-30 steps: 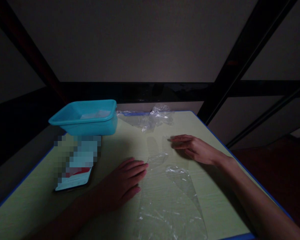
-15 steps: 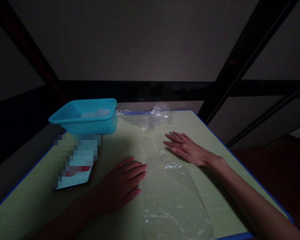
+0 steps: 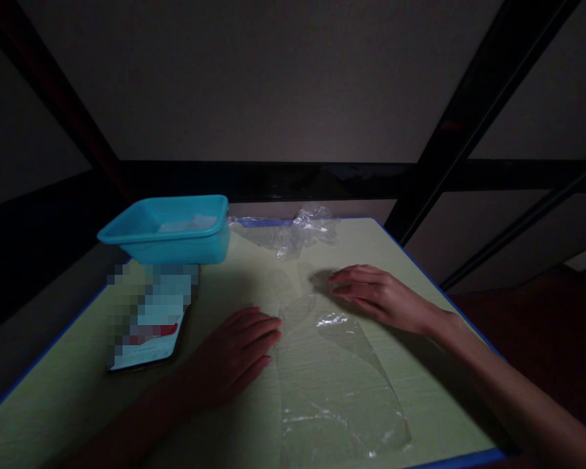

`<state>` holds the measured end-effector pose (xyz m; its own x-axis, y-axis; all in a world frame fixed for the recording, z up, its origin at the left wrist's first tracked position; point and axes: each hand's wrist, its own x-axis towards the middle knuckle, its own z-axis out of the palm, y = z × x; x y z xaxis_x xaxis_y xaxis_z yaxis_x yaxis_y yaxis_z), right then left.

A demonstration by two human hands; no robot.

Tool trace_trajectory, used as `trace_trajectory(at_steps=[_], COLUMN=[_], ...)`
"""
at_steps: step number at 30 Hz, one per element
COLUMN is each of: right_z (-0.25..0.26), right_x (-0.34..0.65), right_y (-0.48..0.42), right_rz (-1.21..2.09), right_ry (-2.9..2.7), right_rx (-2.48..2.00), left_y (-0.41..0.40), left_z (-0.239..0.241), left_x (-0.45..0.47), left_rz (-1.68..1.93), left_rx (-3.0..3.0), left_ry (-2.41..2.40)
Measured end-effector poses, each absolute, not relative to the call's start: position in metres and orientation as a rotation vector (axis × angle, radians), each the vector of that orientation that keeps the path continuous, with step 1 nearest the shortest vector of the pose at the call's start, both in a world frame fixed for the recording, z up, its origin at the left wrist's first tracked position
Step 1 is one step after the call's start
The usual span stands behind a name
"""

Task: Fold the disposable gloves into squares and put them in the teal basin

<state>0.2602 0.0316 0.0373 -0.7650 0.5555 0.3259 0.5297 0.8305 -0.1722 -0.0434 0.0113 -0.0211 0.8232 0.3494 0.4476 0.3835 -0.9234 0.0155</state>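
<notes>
A clear, thin plastic piece, apparently a disposable glove point(image 3: 342, 384), lies spread on the table with narrow finger-like strips at its far end. My left hand point(image 3: 244, 348) rests flat, its fingers stretched out and their tips at the plastic's left edge. Slightly raised over the far right strips, my right hand point(image 3: 378, 293) has loosely bent fingers and casts a shadow. Its fingertips are at the plastic; whether they pinch any of it is hard to see, but the fingers look apart.
A blue plastic basket point(image 3: 176, 251) holding something whitish stands at the table's far left. In front of it lies a phone point(image 3: 161, 348), its screen partly pixelated. Crumpled clear plastic point(image 3: 312, 228) lies at the back edge. A wall point(image 3: 273, 85) rises behind the pale table point(image 3: 420, 391).
My right hand has lifted from lying flat and spread; its fingers are now closer together and bent. The strips of the plastic have shifted slightly left. My left hand has barely moved.
</notes>
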Motion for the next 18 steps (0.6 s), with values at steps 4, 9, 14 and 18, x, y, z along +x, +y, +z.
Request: trace_trajectory(at_steps=[4,9,14,18], right_z=[0.043,0.034,0.029,0.028], right_x=[0.274,0.292,0.295,0.292], right_y=[0.001,-0.034,-0.050,-0.050], right_rz=[-0.160,-0.352,-0.395,-0.387], right_ry=[-2.766,-2.826,-2.838,-2.866], right_rx=[-0.684,-0.558,-0.403,-0.326], left_y=[0.012,0.011,0.010,0.010], left_z=[-0.022,-0.014,-0.008,-0.009], left_x=[-0.042,-0.036,-0.033,-0.034], left_rz=[-0.757,-0.820,-0.819,-0.819], left_rx=[-2.917,-2.906,-2.914,-2.932], left_ry=[-0.573,-0.519,-0.516,-0.540])
